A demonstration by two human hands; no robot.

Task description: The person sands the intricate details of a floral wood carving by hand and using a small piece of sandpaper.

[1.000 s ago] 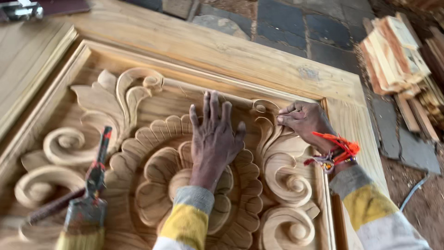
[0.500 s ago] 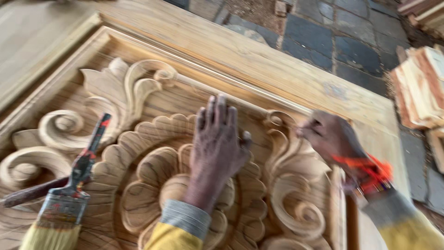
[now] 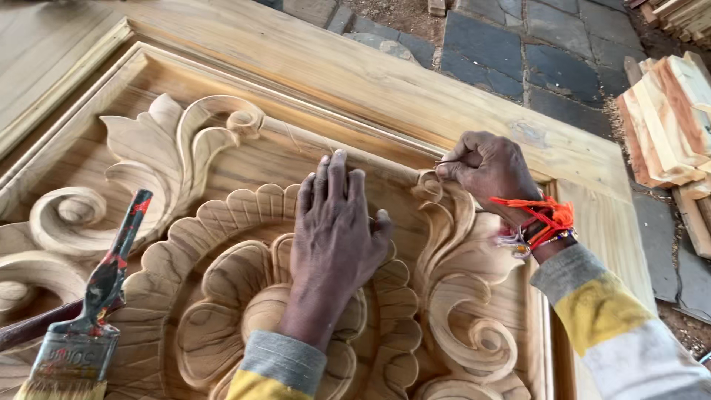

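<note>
Resting flat on carved wooden panel [image 3: 222,148], left hand [image 3: 333,230] lies palm down, fingers extended, gripping nothing, over scalloped flower carving [image 3: 222,296]. Right hand [image 3: 485,169] closed, pinching thin tool, too small to identify, at scroll carving [image 3: 459,244] top edge. Orange thread band [image 3: 544,218] on right wrist. Paintbrush [image 3: 89,318] lies on panel, well left. Stacked wood pieces [image 3: 666,118] on stone floor, right.

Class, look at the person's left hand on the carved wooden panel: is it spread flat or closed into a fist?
Spread flat. The left hand lies palm down on the carved wooden panel, fingers extended side by side, nothing held.
</note>
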